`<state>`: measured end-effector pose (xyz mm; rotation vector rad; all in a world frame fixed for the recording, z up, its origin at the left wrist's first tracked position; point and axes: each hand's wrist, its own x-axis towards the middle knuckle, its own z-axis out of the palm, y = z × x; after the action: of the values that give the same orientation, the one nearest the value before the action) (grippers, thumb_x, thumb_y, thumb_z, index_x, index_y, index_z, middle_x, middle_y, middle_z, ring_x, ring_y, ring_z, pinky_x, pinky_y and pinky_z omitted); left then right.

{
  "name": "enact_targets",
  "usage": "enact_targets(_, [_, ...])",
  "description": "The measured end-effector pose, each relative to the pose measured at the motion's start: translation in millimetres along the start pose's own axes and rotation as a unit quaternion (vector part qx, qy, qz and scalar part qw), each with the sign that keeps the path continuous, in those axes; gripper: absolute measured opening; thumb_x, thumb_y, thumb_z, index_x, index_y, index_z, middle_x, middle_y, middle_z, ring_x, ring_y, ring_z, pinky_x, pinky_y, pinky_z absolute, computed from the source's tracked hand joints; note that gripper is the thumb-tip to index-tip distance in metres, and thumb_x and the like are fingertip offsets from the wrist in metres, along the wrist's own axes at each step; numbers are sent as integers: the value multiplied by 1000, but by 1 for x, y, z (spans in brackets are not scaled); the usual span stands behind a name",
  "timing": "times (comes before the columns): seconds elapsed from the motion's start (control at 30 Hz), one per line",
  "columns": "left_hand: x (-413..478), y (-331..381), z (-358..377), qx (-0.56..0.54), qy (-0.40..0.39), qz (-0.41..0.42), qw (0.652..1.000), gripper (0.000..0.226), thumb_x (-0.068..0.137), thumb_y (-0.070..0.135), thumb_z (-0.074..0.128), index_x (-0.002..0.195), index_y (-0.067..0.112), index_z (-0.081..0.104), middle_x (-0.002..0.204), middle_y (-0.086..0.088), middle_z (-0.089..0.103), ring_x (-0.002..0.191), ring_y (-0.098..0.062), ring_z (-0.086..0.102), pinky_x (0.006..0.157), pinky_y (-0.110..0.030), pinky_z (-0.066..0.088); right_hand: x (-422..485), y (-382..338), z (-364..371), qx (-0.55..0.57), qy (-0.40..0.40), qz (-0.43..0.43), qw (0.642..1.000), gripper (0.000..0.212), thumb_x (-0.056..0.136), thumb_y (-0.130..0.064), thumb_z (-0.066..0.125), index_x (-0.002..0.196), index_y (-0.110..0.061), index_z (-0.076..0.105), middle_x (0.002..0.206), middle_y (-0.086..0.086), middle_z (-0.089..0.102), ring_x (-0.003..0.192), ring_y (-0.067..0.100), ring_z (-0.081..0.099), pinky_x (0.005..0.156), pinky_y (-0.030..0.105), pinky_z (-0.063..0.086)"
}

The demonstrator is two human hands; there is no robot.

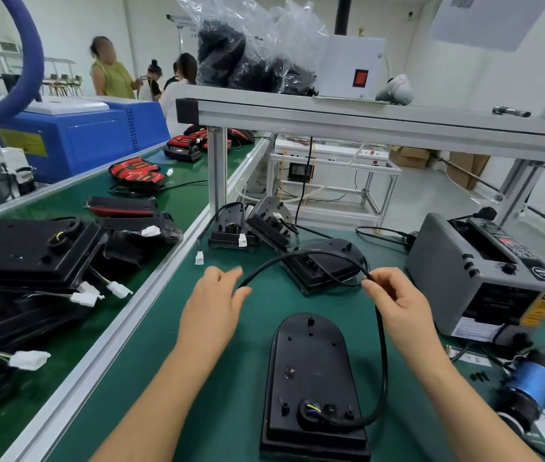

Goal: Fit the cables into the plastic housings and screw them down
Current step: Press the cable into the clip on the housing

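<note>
A black plastic housing (311, 375) lies flat on the green mat in front of me. A black cable (382, 358) leaves the grommet near its lower end, curves up the right side and arches over to the left. My right hand (394, 301) pinches the cable at the top of the arch. My left hand (217, 295) holds the cable's free end between thumb and fingers. A second housing (324, 261) lies just behind the arch.
A grey tape dispenser (484, 275) stands at the right, a blue-wrapped tool (531, 385) and small black screws (479, 376) below it. More housings with white connectors (242, 240) sit behind. Stacked housings (31, 255) fill the conveyor at left. An aluminium rail (124, 325) divides the two surfaces.
</note>
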<state>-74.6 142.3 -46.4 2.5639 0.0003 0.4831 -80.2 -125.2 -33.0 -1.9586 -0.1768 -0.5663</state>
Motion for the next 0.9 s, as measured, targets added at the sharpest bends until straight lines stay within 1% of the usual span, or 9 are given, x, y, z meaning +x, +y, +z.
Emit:
enact_targets(0.07, [5, -3, -1, 29, -36, -4, 999, 29, 98, 36, 44, 98, 15, 64, 88, 1, 49, 87, -22, 54, 72, -34, 42, 5, 2, 1, -21, -18, 28, 999, 16, 89, -23, 63, 78, -34, 61, 73, -16, 61, 64, -1, 51, 61, 14, 40])
enact_targets(0.17, [4, -8, -3, -106, -139, -83, 981, 32, 95, 35, 47, 74, 18, 63, 65, 3, 57, 65, -17, 57, 63, -30, 44, 12, 10, 0, -123, -78, 105, 984, 13, 91, -23, 60, 92, -34, 66, 83, -12, 64, 66, 3, 59, 61, 20, 40])
enact_targets(0.27, [-11, -9, -6, -267, -226, -178, 920, 33, 97, 28, 47, 70, 12, 58, 41, 6, 46, 37, -12, 48, 40, -19, 34, 3, 16, -1, -177, -142, 176, 958, 30, 93, -25, 58, 123, -20, 61, 109, -6, 64, 77, 10, 66, 72, 25, 45])
enact_targets(0.37, [-34, -12, -6, -299, -287, -201, 888, 30, 98, 25, 45, 75, 10, 56, 42, 5, 46, 36, -12, 48, 35, -17, 28, -20, 17, -8, -240, -179, 213, 930, 42, 92, -35, 57, 130, -17, 55, 126, -2, 61, 102, 18, 64, 90, 32, 48])
enact_targets(0.47, [-55, -13, -3, -300, -335, -209, 868, 31, 99, 26, 43, 78, 8, 57, 44, 2, 50, 36, -14, 51, 34, -17, 31, -46, 13, -14, -282, -217, 240, 903, 43, 92, -44, 53, 129, -20, 55, 122, -2, 63, 99, 16, 62, 88, 33, 50])
enact_targets(0.57, [-70, -6, -2, -259, -344, -200, 880, 33, 100, 30, 44, 77, 8, 56, 43, 1, 54, 38, -15, 56, 34, -19, 35, -66, 3, -16, -288, -241, 248, 893, 43, 93, -50, 49, 124, -21, 57, 109, -2, 65, 93, 17, 63, 84, 34, 53])
enact_targets(0.67, [-84, 2, -4, -137, -304, -151, 931, 39, 97, 42, 42, 71, 16, 52, 51, -1, 64, 45, -13, 62, 47, -22, 47, -79, -7, -16, -273, -244, 254, 895, 46, 91, -57, 45, 117, -21, 59, 92, -4, 65, 86, 17, 64, 81, 35, 54])
enact_targets(0.77, [-100, 16, -7, 24, -250, -76, 965, 48, 97, 56, 27, 69, 20, 45, 71, 2, 66, 73, -13, 65, 75, -28, 50, -86, -12, -14, -269, -246, 251, 897, 56, 88, -65, 41, 121, -22, 58, 87, -6, 61, 91, 18, 63, 83, 33, 53])
enact_targets(0.9, [-112, 37, -7, 37, -263, -74, 961, 52, 93, 66, 17, 78, 25, 45, 95, 7, 59, 100, -19, 55, 83, -30, 44, -88, -17, -8, -263, -254, 236, 901, 58, 83, -73, 34, 104, -27, 63, 87, -11, 62, 87, 13, 62, 80, 28, 50])
